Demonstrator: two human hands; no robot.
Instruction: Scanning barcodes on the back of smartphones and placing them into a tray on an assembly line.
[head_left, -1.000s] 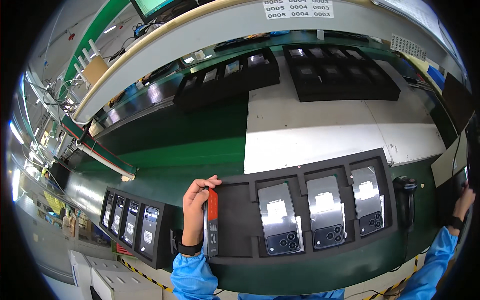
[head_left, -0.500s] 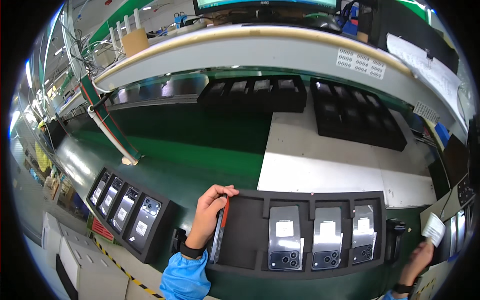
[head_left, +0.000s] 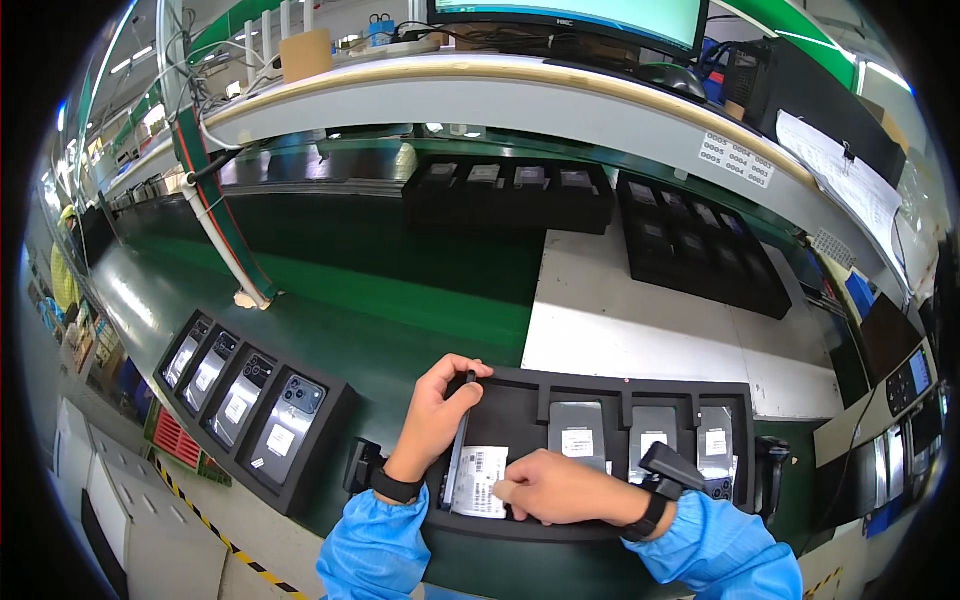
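Note:
My left hand [head_left: 430,425] grips the upper end of a thin smartphone [head_left: 457,455], tilted up on its edge at the left end of a black foam tray [head_left: 515,408]. My right hand [head_left: 575,488] pinches a white label sheet [head_left: 480,480] with printed barcodes, close beside the phone and over the tray's leftmost compartment. Three phones lie back-up in the other compartments: one [head_left: 577,420] near my right hand, a middle one [head_left: 654,420] and one at the right [head_left: 715,420]. My right hand and wrist partly cover them.
Left of the tray, a second foam tray [head_left: 292,490] holds several phones. More black trays stand at the back [head_left: 510,205] and back right [head_left: 705,250], near a white board [head_left: 640,325]. A black handheld device [head_left: 771,475] stands by the tray's right end. A shelf with a monitor [head_left: 570,15] runs behind.
My right hand has come in from the far right with the white label sheet, over the tray's left compartment. My left hand still grips the phone. The view has shifted slightly.

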